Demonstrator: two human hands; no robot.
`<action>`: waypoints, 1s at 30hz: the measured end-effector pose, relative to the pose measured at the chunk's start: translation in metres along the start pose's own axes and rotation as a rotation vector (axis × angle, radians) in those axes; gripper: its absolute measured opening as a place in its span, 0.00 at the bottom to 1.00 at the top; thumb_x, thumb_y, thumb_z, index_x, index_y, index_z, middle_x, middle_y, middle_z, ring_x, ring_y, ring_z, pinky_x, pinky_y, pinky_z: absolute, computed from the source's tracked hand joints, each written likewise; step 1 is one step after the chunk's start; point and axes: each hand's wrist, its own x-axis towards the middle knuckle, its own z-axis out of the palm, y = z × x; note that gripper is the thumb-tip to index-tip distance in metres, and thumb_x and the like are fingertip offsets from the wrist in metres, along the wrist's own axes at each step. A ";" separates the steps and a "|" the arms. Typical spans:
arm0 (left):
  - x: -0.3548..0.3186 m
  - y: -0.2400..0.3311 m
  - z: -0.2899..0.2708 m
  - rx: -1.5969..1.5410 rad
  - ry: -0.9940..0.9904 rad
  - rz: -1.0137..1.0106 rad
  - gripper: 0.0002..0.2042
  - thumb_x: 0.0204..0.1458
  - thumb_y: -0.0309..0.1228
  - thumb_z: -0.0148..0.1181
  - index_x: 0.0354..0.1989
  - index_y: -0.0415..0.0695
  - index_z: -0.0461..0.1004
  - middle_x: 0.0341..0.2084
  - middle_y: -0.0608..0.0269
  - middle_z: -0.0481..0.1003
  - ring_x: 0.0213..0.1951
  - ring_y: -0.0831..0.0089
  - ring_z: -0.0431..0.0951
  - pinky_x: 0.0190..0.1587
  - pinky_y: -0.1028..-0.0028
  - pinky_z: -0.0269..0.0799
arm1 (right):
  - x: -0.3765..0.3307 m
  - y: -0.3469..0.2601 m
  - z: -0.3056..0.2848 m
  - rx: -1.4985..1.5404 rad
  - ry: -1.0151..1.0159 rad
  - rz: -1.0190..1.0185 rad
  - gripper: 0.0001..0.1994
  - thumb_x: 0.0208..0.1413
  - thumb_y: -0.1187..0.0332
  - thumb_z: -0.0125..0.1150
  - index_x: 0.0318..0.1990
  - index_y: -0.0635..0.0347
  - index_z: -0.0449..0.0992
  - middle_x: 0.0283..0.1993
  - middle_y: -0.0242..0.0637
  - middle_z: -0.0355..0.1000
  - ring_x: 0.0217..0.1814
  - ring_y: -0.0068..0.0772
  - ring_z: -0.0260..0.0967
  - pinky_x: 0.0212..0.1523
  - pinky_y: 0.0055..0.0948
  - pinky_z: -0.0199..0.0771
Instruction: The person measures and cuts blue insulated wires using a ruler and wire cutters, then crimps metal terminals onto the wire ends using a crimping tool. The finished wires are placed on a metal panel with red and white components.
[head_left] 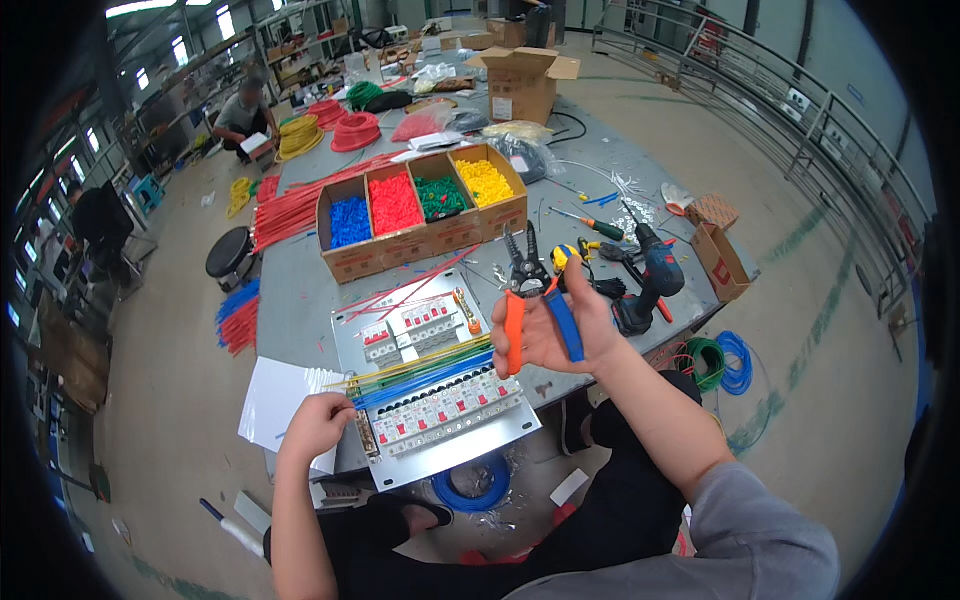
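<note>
My right hand [572, 335] holds a pair of wire strippers [516, 330] upright, one orange handle and one blue handle against the open-looking palm, jaws pointing away from me. The fingertips of my left hand [318, 425] pinch together at the left ends of the blue wires [410, 383]. These wires run across a metal mounting plate [460, 463], beside green wires [420, 367] and yellow wires [415, 363]. Below them on the plate sits a row of circuit breakers [440, 412] with red switches. A smaller group of breakers [424, 315] is mounted farther up.
A divided cardboard box [425, 245] of blue, red, green and yellow caps stands behind the plate. To the right lie a cordless drill [658, 270], a screwdriver [600, 228] and a tape measure [563, 255]. White paper [275, 400] overhangs the table's left edge. Wire coils [475, 485] lie below.
</note>
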 end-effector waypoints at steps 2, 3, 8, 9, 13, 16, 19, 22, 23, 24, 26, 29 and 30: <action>-0.013 0.007 -0.011 -0.114 0.011 -0.060 0.07 0.58 0.28 0.68 0.37 0.36 0.83 0.26 0.54 0.80 0.27 0.66 0.77 0.36 0.67 0.74 | -0.005 0.006 -0.005 -0.089 0.020 -0.018 0.46 0.66 0.27 0.43 0.66 0.70 0.68 0.58 0.54 0.75 0.59 0.60 0.76 0.66 0.55 0.71; -0.019 -0.002 -0.016 -0.193 0.027 -0.043 0.07 0.60 0.27 0.67 0.37 0.35 0.83 0.23 0.61 0.78 0.27 0.76 0.73 0.34 0.71 0.70 | -0.006 0.008 -0.003 -0.132 0.023 -0.025 0.44 0.68 0.30 0.46 0.66 0.69 0.68 0.58 0.53 0.75 0.59 0.58 0.77 0.65 0.53 0.72; -0.032 0.024 -0.006 -0.677 0.042 0.084 0.08 0.66 0.29 0.62 0.40 0.37 0.83 0.25 0.71 0.76 0.28 0.84 0.69 0.32 0.78 0.66 | -0.009 0.007 0.027 -0.528 0.121 -0.056 0.24 0.69 0.55 0.62 0.61 0.64 0.70 0.58 0.47 0.75 0.56 0.36 0.79 0.59 0.38 0.76; -0.033 0.042 0.002 -0.734 0.046 0.067 0.08 0.66 0.29 0.62 0.41 0.37 0.83 0.25 0.72 0.76 0.28 0.84 0.69 0.32 0.78 0.66 | -0.007 0.007 0.026 -0.636 0.123 -0.083 0.24 0.68 0.56 0.64 0.61 0.63 0.70 0.59 0.46 0.75 0.56 0.33 0.78 0.59 0.36 0.76; -0.035 0.082 0.041 -0.953 -0.104 0.081 0.10 0.68 0.32 0.62 0.42 0.36 0.82 0.22 0.68 0.75 0.24 0.81 0.71 0.29 0.78 0.66 | 0.005 0.006 0.031 -0.806 0.197 -0.136 0.24 0.67 0.54 0.68 0.60 0.60 0.71 0.56 0.43 0.77 0.56 0.28 0.77 0.59 0.32 0.75; -0.032 0.108 0.056 -0.883 -0.236 0.117 0.09 0.69 0.28 0.59 0.45 0.33 0.81 0.28 0.62 0.81 0.32 0.75 0.79 0.41 0.73 0.76 | 0.007 0.005 0.030 -0.771 0.246 -0.161 0.24 0.67 0.54 0.68 0.60 0.60 0.72 0.52 0.40 0.80 0.55 0.29 0.78 0.58 0.33 0.76; -0.026 0.122 0.071 -0.857 -0.362 0.146 0.10 0.70 0.28 0.58 0.47 0.33 0.81 0.34 0.59 0.84 0.39 0.73 0.82 0.47 0.72 0.77 | 0.009 0.002 0.025 -0.767 0.196 -0.138 0.25 0.67 0.53 0.68 0.61 0.62 0.72 0.50 0.40 0.81 0.55 0.31 0.78 0.58 0.34 0.76; -0.026 0.124 0.081 -0.839 -0.479 0.177 0.11 0.70 0.29 0.57 0.48 0.34 0.82 0.38 0.59 0.86 0.44 0.73 0.83 0.52 0.71 0.76 | 0.013 0.004 0.040 -0.813 0.152 -0.069 0.27 0.67 0.51 0.67 0.62 0.63 0.72 0.50 0.41 0.81 0.54 0.30 0.78 0.58 0.34 0.76; -0.026 0.121 0.083 -0.852 -0.510 0.179 0.11 0.70 0.29 0.57 0.48 0.35 0.82 0.39 0.59 0.86 0.45 0.73 0.83 0.54 0.70 0.76 | 0.015 0.005 0.051 -0.816 0.150 -0.044 0.28 0.66 0.50 0.68 0.63 0.63 0.74 0.49 0.40 0.81 0.53 0.30 0.78 0.57 0.33 0.76; -0.025 0.119 0.086 -0.866 -0.551 0.186 0.11 0.70 0.29 0.57 0.48 0.35 0.82 0.39 0.59 0.86 0.45 0.73 0.83 0.55 0.70 0.75 | 0.015 0.003 0.055 -0.822 0.155 -0.003 0.29 0.66 0.49 0.68 0.63 0.63 0.74 0.48 0.40 0.82 0.53 0.29 0.78 0.57 0.32 0.76; -0.025 0.119 0.082 -0.849 -0.594 0.187 0.12 0.71 0.31 0.56 0.52 0.36 0.80 0.40 0.60 0.86 0.48 0.71 0.82 0.57 0.68 0.75 | 0.015 -0.001 0.058 -0.832 0.162 0.078 0.30 0.65 0.48 0.69 0.63 0.63 0.75 0.47 0.39 0.82 0.53 0.28 0.78 0.57 0.32 0.75; -0.030 0.111 0.077 -0.849 -0.443 0.263 0.14 0.71 0.33 0.56 0.58 0.38 0.77 0.47 0.59 0.83 0.52 0.71 0.80 0.59 0.68 0.73 | 0.021 0.009 0.056 -0.783 0.180 0.121 0.27 0.65 0.51 0.70 0.62 0.61 0.76 0.45 0.37 0.82 0.50 0.25 0.76 0.56 0.31 0.74; -0.029 0.103 0.081 -0.892 -0.315 0.319 0.16 0.71 0.35 0.56 0.62 0.40 0.76 0.51 0.59 0.80 0.55 0.72 0.78 0.60 0.69 0.72 | 0.022 0.014 0.057 -0.778 0.190 0.141 0.26 0.65 0.52 0.70 0.61 0.61 0.77 0.44 0.36 0.82 0.49 0.24 0.76 0.56 0.30 0.74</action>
